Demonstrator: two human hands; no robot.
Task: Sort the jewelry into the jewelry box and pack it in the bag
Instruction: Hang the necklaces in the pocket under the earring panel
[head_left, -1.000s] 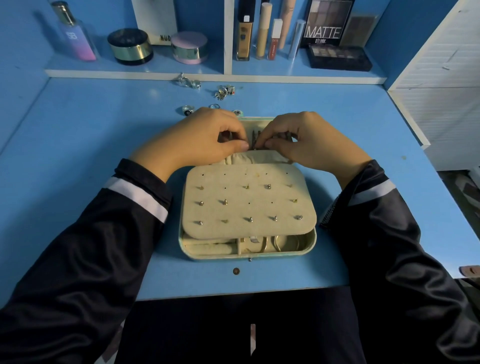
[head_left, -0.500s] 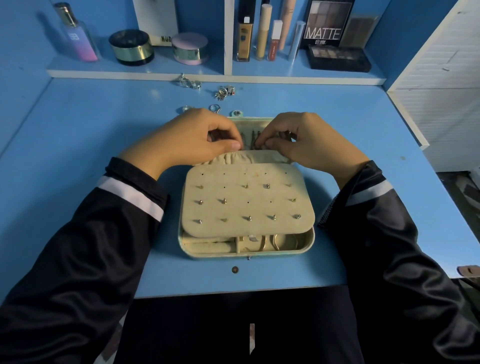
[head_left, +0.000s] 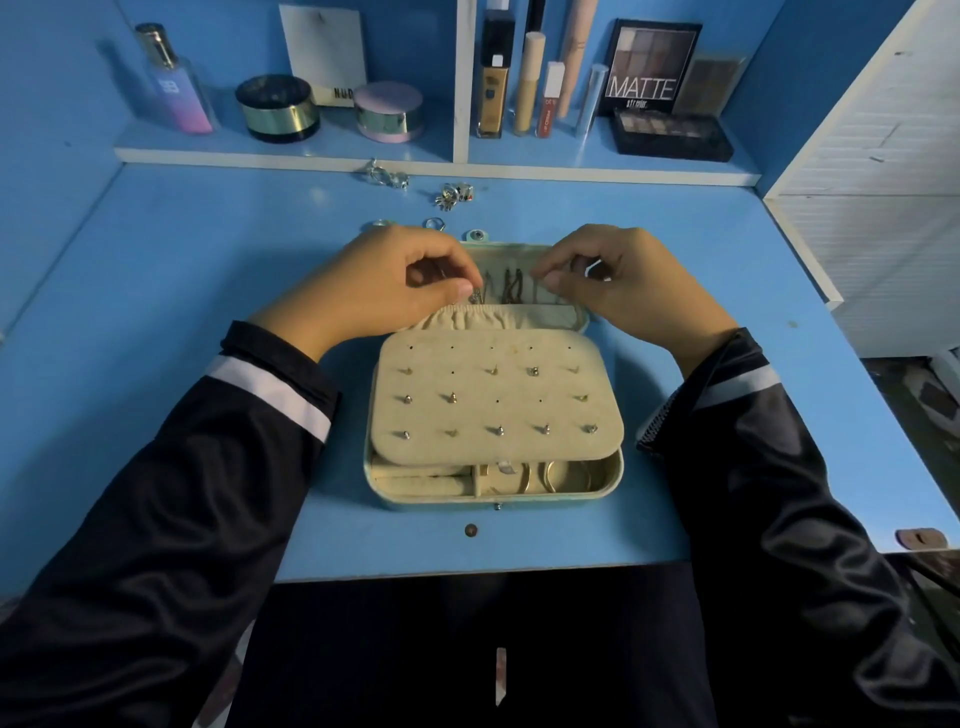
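Observation:
The mint jewelry box (head_left: 493, 501) lies open at the desk's centre. Its cream stud panel (head_left: 498, 395) carries several small earrings. Behind the panel the lid (head_left: 519, 254) shows a gathered pocket and dark hooks (head_left: 511, 286). My left hand (head_left: 395, 280) pinches a small silver jewelry piece (head_left: 475, 297) at the lid's left hooks. My right hand (head_left: 618, 280) hovers over the lid's right side, with curled fingers and thumb against forefinger. Whether it holds anything is unclear. Loose jewelry (head_left: 454, 195) and a ring (head_left: 434, 223) lie behind the box.
More loose pieces (head_left: 387, 176) lie under the shelf (head_left: 436, 156), which holds perfume, jars, tubes and palettes. A small brown disc (head_left: 471, 530) sits near the desk's front edge. A white cabinet (head_left: 883, 182) bounds the right side.
My hands were pinching together at the lid's middle. Now they have drawn apart, the left toward the left hooks and the right to the right. The hooks between them are uncovered.

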